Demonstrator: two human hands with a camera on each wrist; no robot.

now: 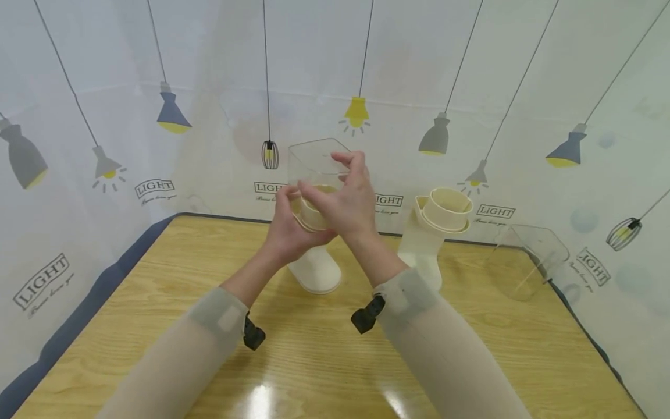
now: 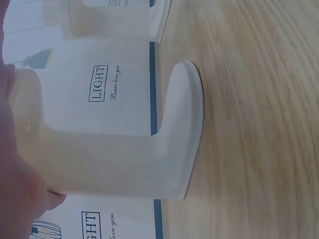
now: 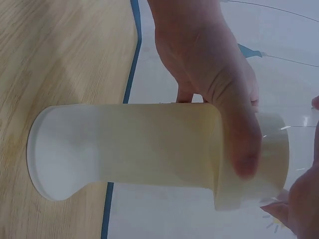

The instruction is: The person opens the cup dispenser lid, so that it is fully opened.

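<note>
A cream plastic dispenser stand (image 1: 316,270) is upright on the table, a ring-shaped collar (image 1: 314,218) at its top. My left hand (image 1: 290,235) grips the stand around this collar; in the right wrist view the left thumb lies across it. A clear plastic container (image 1: 309,160) with an angular rim rises from the collar. Curved around the container's near right side, my right hand (image 1: 350,201) holds it with thumb and fingers; its fingertips (image 3: 304,199) show at the edge of the right wrist view. How far the container sits in the collar is hard to see.
A second cream stand (image 1: 426,250) with a similar collar is to the right. Beyond it a second clear container (image 1: 528,262) rests near the table's right edge. A white sheet printed with lamps (image 1: 314,58) hangs close behind the wooden table (image 1: 314,361).
</note>
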